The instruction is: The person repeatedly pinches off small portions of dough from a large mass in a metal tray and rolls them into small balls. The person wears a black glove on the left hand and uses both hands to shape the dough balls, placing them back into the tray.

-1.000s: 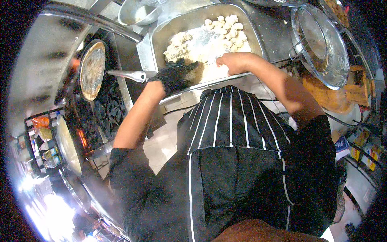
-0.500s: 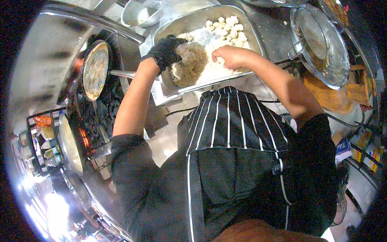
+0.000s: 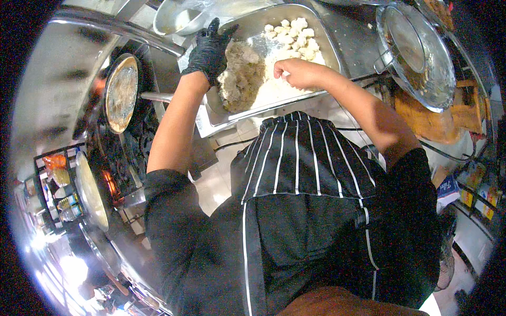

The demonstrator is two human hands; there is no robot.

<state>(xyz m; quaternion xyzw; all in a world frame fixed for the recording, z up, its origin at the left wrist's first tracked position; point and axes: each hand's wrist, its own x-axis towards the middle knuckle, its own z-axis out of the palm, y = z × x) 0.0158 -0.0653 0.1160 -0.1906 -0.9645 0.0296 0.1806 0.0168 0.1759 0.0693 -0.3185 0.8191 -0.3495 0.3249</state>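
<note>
Up near 12 o'clock in the view, a deep steel pan [image 3: 328, 38] of white flour [image 3: 279, 90], longer from about 9 to 3 than from 12 to 6. Inside, toward the 1 o'clock corner, a pile of small white lumps [image 3: 295, 38], bumpy and close together, some touching. Toward the 9 o'clock side, a bigger shaggy heap [image 3: 237, 79], partly in shade, longer from 12 to 6.

At the 9 o'clock end of the pan, right by the rim, the left hand [image 3: 208, 54] in a black glove, with fingers up toward 12 and spread wide apart. From there, the shaggy heap at about 4, just beside; cannot tell about touching. The small lumps farther off, near 3.

Over the flour, the right hand [image 3: 299, 73], bare, with fingers curled in toward 9. Cannot tell about anything pinched inside. From there, the small lumps straight up at 12, very near, and the shaggy heap at 9, a bit farther. Closest to the small lumps: the right hand. Closest to the shaggy heap: the left hand.

Outside the pan, a steel bowl [image 3: 182, 20] at 11 and a frying pan [image 3: 122, 94] at 8 from the left hand. At 3 from the right hand, a big shiny bowl [image 3: 437, 87] with a round strainer [image 3: 403, 39].
</note>
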